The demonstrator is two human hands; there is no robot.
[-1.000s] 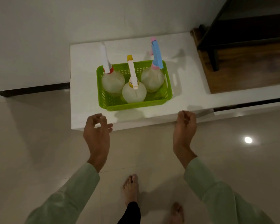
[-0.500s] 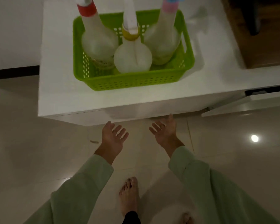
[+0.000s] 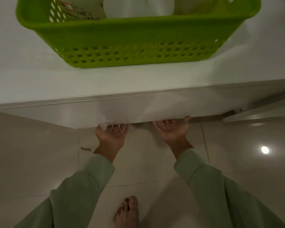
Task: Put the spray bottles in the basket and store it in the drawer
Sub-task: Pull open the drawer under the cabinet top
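Observation:
The green basket stands on the white cabinet top, near its front edge. Inside it I see the lower parts of the pale spray bottles; their heads are cut off by the frame's top. Below, the glossy white drawer front faces me. My left hand is palm up, with its fingers tucked under the front's lower edge. My right hand is beside it, fingers curled under the same edge and thumb raised at the right. The fingertips are hidden behind the edge.
A neighbouring white panel at the right sits slightly ajar, with a metal fitting at its corner. Pale glossy floor tiles lie below, with a lamp's reflection. My bare foot stands near the bottom middle.
I have bent lower and closer to the cabinet. Both hands turned palm up and moved forward from open air to the drawer front's lower edge. The basket has not moved.

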